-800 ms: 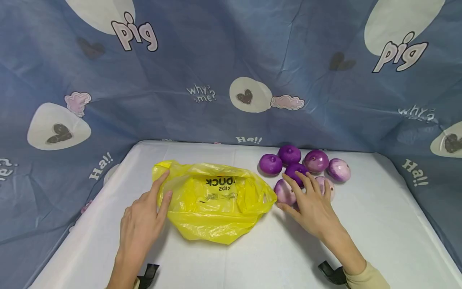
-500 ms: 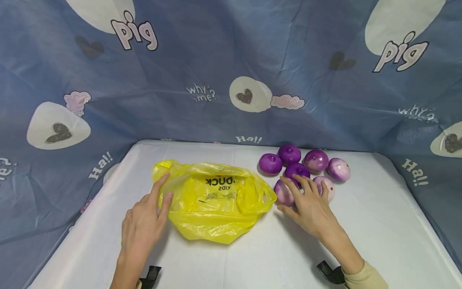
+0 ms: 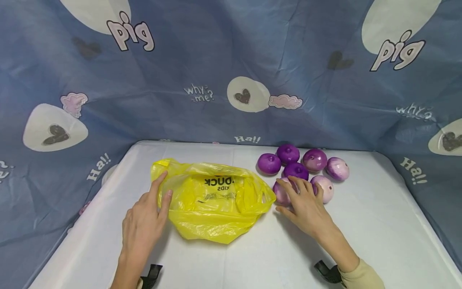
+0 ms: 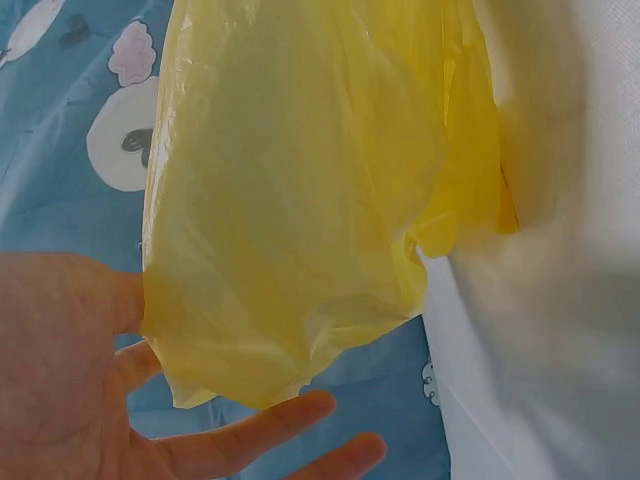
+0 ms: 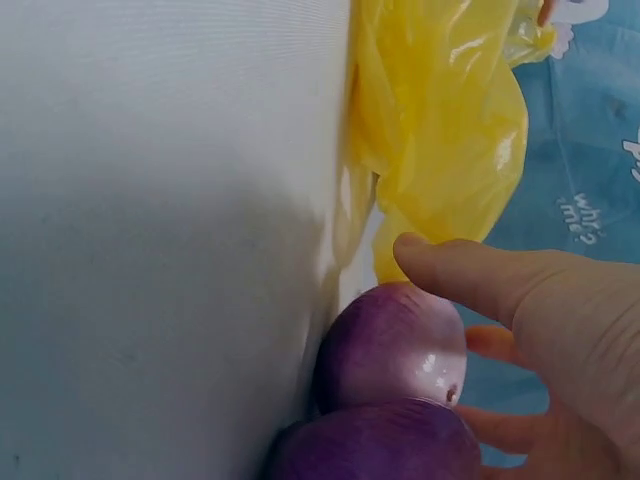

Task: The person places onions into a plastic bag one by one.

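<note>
Yellow plastic bag (image 3: 209, 224) lies on a white table (image 3: 267, 257), left hand (image 3: 144, 216) spread at the bag's left end, right hand (image 3: 306, 208) spread around a purple-and-white onion (image 3: 281, 194) by its right end, six other onions (image 3: 268, 164) nearby.

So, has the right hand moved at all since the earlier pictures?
Yes, slightly: judged against the rearmost onion, the right hand has drawn back and a little left, toward the bag.

Blue printed backdrop (image 3: 202, 48) — white table (image 3: 382, 224)

Blue printed cloth (image 3: 202, 52) behind white table (image 3: 382, 224)
</note>
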{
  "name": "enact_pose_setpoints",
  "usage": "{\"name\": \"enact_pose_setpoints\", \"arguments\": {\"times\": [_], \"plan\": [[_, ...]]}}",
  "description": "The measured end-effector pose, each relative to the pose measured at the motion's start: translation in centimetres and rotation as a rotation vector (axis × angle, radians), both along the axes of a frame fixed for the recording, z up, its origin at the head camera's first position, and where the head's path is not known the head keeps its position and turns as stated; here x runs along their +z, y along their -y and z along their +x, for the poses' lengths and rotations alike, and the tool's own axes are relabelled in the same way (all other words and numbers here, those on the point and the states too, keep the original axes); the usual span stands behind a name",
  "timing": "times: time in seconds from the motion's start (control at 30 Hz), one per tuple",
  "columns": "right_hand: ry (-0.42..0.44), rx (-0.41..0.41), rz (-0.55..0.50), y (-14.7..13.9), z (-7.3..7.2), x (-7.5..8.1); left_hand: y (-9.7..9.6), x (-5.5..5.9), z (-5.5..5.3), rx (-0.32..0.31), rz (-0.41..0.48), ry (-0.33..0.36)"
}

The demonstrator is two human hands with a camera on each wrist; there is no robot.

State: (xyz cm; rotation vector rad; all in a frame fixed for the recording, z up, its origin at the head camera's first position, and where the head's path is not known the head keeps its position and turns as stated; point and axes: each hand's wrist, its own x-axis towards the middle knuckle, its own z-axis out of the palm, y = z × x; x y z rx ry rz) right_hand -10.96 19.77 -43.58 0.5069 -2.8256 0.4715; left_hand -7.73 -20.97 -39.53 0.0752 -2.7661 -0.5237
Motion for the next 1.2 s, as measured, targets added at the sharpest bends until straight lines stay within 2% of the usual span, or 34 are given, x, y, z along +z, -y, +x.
{"name": "enact_pose_setpoints", "arguments": {"times": [0.4,0.67,0.93,1.2], "plan": [[-0.026,-0.012,-0.011,0.3,-0.5,-0.9,-0.2,-0.1,-0.2,0.011,0.025,-0.009],[-0.031,-0.015,-0.012,0.3,-0.7,-1.1,-0.2,-0.2,-0.3,0.013,0.042,-0.022],[-0.023,-0.027,-0.004,0.3,-0.6,-1.1,-0.1,-0.3,-0.2,0.012,0.057,0.011],[-0.024,-0.033,0.007,0.4,-0.8,-1.1,0.0,-0.3,-0.2,0.015,0.068,-0.008]]}}
